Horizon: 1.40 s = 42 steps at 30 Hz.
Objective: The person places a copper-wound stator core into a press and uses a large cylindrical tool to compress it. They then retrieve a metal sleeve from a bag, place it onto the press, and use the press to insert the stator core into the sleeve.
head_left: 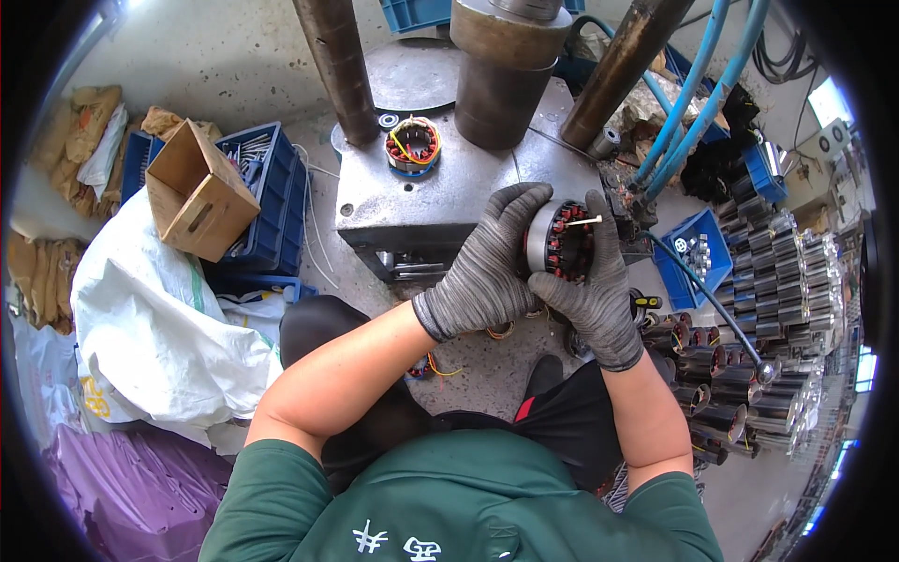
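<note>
Between my two gloved hands I hold a motor stator (554,245), a steel ring with red and black windings inside and a short pale stick-like piece jutting from it. My left hand (496,267) is closed round its left side. On the opposite side, my right hand (599,290) grips it with the thumb across the near edge. Both hands are just in front of the press table (440,201). A second stator (412,148) with yellow and red wires stands on that table, left of the thick press ram (506,84).
Steel posts (339,66) flank the ram. Blue hoses (688,84) hang at the right, above a blue bin of small parts (693,258). Stacked metal cylinders (782,290) fill the right side. A cardboard box (201,192), blue crates (281,197) and a white sack (150,309) lie left.
</note>
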Motion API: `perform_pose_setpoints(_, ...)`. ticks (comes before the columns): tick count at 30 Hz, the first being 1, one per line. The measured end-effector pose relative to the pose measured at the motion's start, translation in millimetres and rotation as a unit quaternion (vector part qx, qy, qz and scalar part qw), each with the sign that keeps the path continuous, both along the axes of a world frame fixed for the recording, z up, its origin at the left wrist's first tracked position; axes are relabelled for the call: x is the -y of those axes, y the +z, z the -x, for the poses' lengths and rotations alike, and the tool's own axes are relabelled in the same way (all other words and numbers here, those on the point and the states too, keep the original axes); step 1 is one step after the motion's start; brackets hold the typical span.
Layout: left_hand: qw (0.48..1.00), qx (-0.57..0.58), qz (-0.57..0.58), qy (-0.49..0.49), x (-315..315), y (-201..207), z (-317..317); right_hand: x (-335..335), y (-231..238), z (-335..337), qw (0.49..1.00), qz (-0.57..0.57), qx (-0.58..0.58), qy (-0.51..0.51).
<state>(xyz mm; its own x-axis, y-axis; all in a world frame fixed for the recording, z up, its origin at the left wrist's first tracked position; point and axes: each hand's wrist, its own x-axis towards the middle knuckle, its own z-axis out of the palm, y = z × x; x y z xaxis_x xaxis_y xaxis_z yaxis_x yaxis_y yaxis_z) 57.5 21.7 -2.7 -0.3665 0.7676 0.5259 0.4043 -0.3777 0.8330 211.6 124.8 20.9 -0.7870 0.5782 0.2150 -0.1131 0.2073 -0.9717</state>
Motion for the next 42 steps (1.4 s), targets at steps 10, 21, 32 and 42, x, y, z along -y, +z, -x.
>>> perform_pose_setpoints(10, 0.957, 0.258, 0.116, -0.070, 4.2, 6.8, 23.7, -10.8, 3.5, -2.1, 0.956, 0.286, -0.063, -0.011)
perform_pose_setpoints(21, 0.957, 0.168, 0.093, -0.215, 10.8, 12.4, 33.1, -0.7, 1.5, -1.7, 0.975, -0.154, 0.155, 0.043)
perform_pose_setpoints(32, 0.978, 0.130, 0.071, -0.144, 10.4, 9.5, 37.9, 2.7, 17.0, -2.3, 0.972, -0.124, 0.192, 0.048)
perform_pose_setpoints(42, 0.894, 0.437, -0.065, 0.069, -1.1, -8.9, 82.5, -38.7, -0.8, -35.1, 0.945, 0.320, -0.061, 0.035)
